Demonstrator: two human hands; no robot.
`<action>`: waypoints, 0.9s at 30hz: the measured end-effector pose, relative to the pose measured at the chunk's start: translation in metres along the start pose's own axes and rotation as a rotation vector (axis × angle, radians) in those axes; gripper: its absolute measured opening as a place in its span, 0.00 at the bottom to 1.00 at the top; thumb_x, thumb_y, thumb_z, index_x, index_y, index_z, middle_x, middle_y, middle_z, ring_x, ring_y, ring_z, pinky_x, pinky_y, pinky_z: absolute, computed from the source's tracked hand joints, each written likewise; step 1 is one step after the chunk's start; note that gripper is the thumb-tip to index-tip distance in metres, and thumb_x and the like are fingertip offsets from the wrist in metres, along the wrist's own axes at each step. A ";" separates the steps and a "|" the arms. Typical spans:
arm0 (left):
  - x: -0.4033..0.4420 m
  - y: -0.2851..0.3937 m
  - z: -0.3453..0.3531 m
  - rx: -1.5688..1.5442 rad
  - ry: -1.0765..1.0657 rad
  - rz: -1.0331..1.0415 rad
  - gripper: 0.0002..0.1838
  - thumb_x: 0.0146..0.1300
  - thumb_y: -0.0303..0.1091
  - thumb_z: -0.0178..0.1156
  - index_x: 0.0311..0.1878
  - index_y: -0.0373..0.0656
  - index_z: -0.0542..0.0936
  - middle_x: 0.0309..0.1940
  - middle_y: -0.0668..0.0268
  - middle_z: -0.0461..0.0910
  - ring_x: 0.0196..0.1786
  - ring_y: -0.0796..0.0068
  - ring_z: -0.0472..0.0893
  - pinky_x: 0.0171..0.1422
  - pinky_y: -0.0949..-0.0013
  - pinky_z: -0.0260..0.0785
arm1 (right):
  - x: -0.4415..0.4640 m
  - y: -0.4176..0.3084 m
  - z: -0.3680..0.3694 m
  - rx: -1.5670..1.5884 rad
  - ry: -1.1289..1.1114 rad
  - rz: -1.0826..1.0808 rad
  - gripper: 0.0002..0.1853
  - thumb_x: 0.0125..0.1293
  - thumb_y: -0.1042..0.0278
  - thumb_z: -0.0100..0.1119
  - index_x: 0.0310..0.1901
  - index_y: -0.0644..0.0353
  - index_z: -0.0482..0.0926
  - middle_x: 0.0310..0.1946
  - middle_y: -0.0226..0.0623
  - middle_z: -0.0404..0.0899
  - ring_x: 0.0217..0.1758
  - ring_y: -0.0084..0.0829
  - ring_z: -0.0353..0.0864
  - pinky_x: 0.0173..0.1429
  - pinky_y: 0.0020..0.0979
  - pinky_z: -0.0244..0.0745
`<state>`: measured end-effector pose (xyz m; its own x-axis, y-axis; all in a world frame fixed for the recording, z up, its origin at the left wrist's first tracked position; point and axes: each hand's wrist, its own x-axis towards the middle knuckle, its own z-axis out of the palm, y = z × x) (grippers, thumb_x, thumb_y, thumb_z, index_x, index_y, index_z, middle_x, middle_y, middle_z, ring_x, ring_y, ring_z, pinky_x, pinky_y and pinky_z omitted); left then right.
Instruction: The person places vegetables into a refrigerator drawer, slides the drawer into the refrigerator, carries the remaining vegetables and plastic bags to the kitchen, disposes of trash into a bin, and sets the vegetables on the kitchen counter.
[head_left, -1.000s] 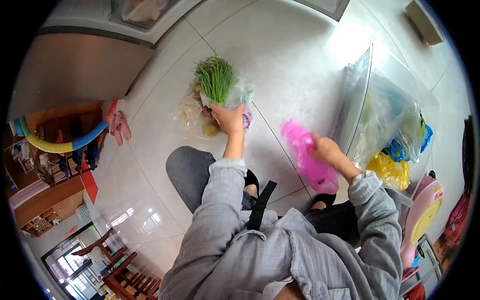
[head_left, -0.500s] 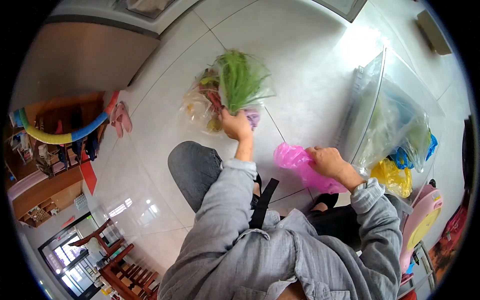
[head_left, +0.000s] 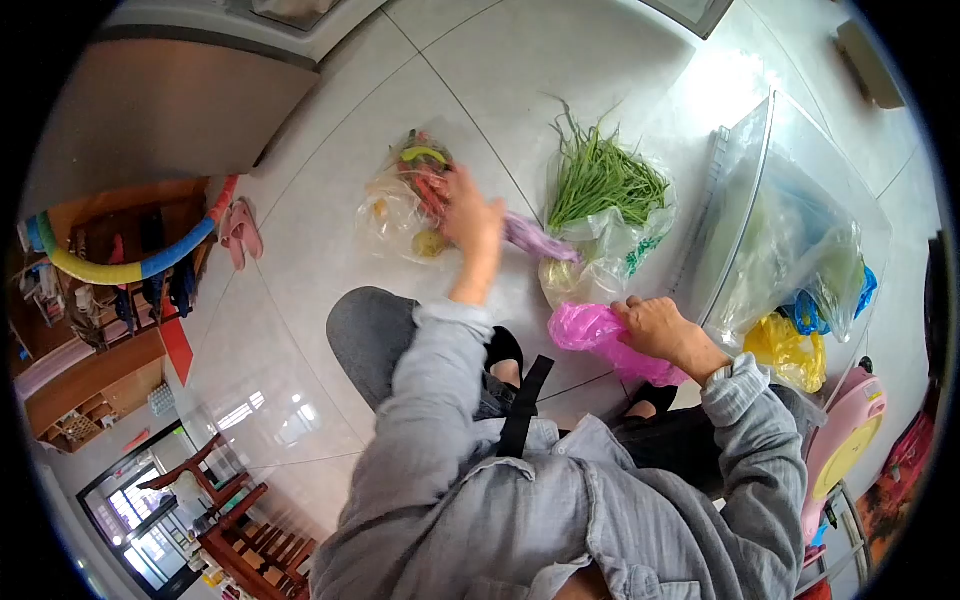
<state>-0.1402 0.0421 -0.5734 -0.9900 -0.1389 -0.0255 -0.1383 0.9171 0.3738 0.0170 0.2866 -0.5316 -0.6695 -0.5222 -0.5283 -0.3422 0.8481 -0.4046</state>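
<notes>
My left hand (head_left: 474, 222) is blurred over the right side of a clear bag (head_left: 385, 215) of red and yellow-green vegetables; its fingers are smeared. A purple bundle (head_left: 540, 238) lies just right of it on the floor. My right hand (head_left: 655, 325) is closed on a crumpled pink plastic bag (head_left: 600, 335), which hangs to its left and below. Long thin green stalks (head_left: 605, 185) lie in a clear bag with green print (head_left: 600, 260), above the pink bag and touching neither hand.
At the right stands a clear drawer (head_left: 745, 210) holding bagged things, with blue and yellow bags (head_left: 785, 350) beside it. A pink and yellow object (head_left: 845, 440) is at lower right. Pink slippers (head_left: 240, 235) and a grey panel (head_left: 180, 110) are at the left.
The green stalks in their bag have moved from the left pile to the right and lie on the floor, let go by my left hand, which is back over the vegetables. The purple bundle is now stretched rightward.
</notes>
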 end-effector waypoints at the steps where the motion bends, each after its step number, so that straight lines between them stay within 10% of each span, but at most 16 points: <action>1: 0.023 -0.020 -0.005 0.032 0.096 0.024 0.43 0.44 0.37 0.64 0.64 0.41 0.55 0.62 0.46 0.56 0.62 0.51 0.63 0.60 0.57 0.61 | 0.000 -0.001 0.000 -0.001 0.014 -0.005 0.14 0.57 0.63 0.48 0.43 0.58 0.70 0.34 0.41 0.76 0.36 0.40 0.79 0.35 0.37 0.75; 6: 0.062 -0.084 -0.060 0.089 0.040 -0.539 0.61 0.30 0.44 0.74 0.66 0.39 0.47 0.61 0.41 0.56 0.59 0.50 0.66 0.59 0.62 0.64 | 0.002 -0.001 0.000 -0.028 0.020 0.016 0.12 0.57 0.65 0.48 0.41 0.60 0.71 0.32 0.41 0.76 0.35 0.39 0.79 0.34 0.37 0.75; 8: 0.072 -0.160 -0.021 -0.082 -0.144 -0.731 0.51 0.31 0.43 0.73 0.59 0.34 0.57 0.54 0.44 0.64 0.55 0.52 0.71 0.56 0.63 0.66 | 0.001 -0.003 -0.005 -0.035 0.023 0.019 0.11 0.57 0.65 0.47 0.40 0.60 0.71 0.32 0.42 0.77 0.34 0.39 0.79 0.33 0.37 0.75; 11: 0.073 -0.231 0.024 -0.224 -0.507 -0.620 0.41 0.30 0.43 0.72 0.49 0.27 0.71 0.45 0.47 0.75 0.51 0.54 0.74 0.55 0.66 0.67 | 0.006 0.004 0.008 -0.040 0.071 0.031 0.21 0.51 0.60 0.59 0.46 0.58 0.70 0.31 0.40 0.75 0.32 0.41 0.78 0.32 0.38 0.74; 17: 0.051 -0.148 -0.003 0.134 -0.049 -0.450 0.18 0.41 0.37 0.62 0.32 0.30 0.78 0.35 0.47 0.78 0.43 0.51 0.78 0.48 0.61 0.68 | 0.007 0.005 0.002 -0.070 0.088 0.045 0.21 0.51 0.59 0.59 0.45 0.59 0.70 0.31 0.40 0.75 0.32 0.40 0.78 0.33 0.36 0.73; 27: 0.032 -0.077 -0.056 -0.950 0.016 -0.385 0.07 0.48 0.31 0.59 0.27 0.36 0.77 0.21 0.66 0.76 0.27 0.76 0.76 0.33 0.71 0.69 | 0.005 0.006 -0.004 -0.101 0.039 0.049 0.20 0.53 0.56 0.58 0.45 0.58 0.70 0.33 0.39 0.76 0.36 0.37 0.78 0.35 0.36 0.74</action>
<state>-0.1598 -0.0541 -0.5506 -0.8816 -0.3726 -0.2897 -0.3604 0.1352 0.9230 0.0094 0.2892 -0.5336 -0.7113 -0.4777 -0.5156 -0.3720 0.8782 -0.3006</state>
